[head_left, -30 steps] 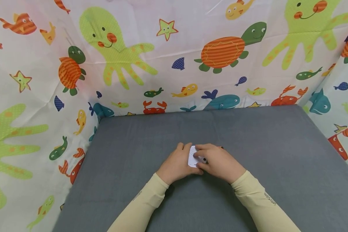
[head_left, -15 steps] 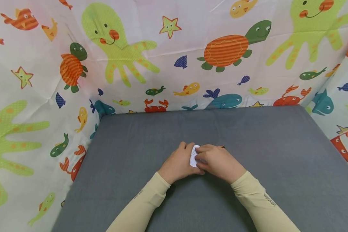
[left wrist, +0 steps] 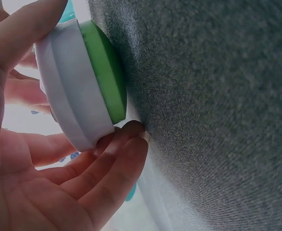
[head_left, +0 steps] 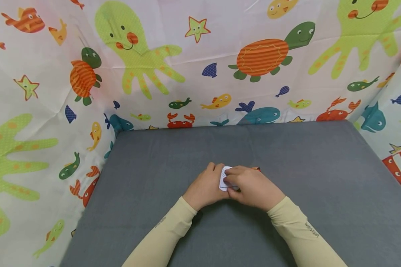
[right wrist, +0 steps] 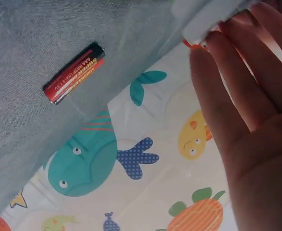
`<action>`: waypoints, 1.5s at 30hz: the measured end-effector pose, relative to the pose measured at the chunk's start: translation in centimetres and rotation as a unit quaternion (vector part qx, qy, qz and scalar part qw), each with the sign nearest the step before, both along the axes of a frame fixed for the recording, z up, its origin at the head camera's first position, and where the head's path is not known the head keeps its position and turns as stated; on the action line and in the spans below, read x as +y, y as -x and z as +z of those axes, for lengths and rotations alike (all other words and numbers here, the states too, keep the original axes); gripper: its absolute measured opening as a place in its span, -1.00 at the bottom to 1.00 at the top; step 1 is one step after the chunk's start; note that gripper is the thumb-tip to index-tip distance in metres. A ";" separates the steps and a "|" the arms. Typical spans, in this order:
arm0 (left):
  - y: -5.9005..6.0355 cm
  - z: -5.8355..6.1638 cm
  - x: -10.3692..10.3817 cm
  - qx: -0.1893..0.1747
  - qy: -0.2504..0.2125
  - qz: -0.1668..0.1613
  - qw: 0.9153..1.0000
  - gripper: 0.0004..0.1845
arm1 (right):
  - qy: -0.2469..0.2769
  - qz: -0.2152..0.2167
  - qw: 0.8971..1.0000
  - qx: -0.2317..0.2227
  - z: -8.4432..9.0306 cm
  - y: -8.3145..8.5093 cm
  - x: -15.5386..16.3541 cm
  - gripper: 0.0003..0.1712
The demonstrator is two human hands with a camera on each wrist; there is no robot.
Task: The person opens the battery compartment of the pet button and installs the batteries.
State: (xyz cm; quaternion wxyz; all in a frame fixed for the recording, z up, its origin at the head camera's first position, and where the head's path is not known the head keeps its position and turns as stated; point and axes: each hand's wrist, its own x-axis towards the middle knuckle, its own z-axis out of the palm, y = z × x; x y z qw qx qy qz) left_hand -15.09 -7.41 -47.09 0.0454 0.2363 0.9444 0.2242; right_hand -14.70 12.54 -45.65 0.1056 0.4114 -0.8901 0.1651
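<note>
A small rounded white device (left wrist: 68, 86) with a green base (left wrist: 104, 72) stands at the middle of the grey surface, green side down. Its white top (head_left: 223, 181) shows a pattern of small dots. My left hand (head_left: 205, 188) grips the device from the left, thumb on one side and fingers on the other. From the right, my right hand (head_left: 252, 186) bends its thumb and fingertips onto the device's right part and covers much of it. Just beyond that hand lies a red and black AAA battery (right wrist: 74, 73), mostly hidden in the head view.
The grey cloth-covered table (head_left: 160, 159) spreads out around both hands. Behind it and along both sides hangs a white curtain (head_left: 173, 85) printed with sea animals. Cream sleeves (head_left: 163, 233) cover both forearms.
The right fingers have shifted over the device's top, and a small pale piece with a dark spot between them has gone from sight. More of the red battery shows beyond the right hand.
</note>
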 end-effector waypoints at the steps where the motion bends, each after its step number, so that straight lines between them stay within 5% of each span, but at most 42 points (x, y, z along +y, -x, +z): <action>1: 0.0 0.0 0.0 -0.007 -0.001 0.002 1.000 -0.18 | 0.003 -0.005 1.000 -0.016 0.1 0.0 0.1 -0.80; 8: 0.0 0.1 0.0 -0.032 -0.012 0.012 0.999 -0.13 | 0.029 -0.019 0.998 -0.057 0.2 0.1 0.1 -0.79; 19: 0.1 0.1 0.0 0.005 -0.009 0.003 1.000 -0.25 | 0.029 -0.021 0.999 -0.026 0.3 -0.2 -0.2 -0.80; 26: 0.0 0.2 0.1 -0.033 -0.009 0.032 0.999 0.03 | 0.022 -0.088 0.994 -0.058 1.3 -0.8 3.0 -0.81; 33: 0.2 0.2 0.0 -0.058 0.007 0.061 0.996 0.13 | -0.029 -0.191 0.977 -0.090 -0.2 -1.4 9.1 -0.79; 39: 0.2 0.3 -0.1 -0.061 0.008 0.063 0.996 0.11 | -0.019 -0.217 0.968 -0.129 -1.6 -1.3 10.7 -0.83; 45: -0.1 0.1 0.2 -0.060 0.011 0.061 0.996 0.13 | 0.005 -0.217 0.971 -0.099 -1.6 0.9 9.5 -0.92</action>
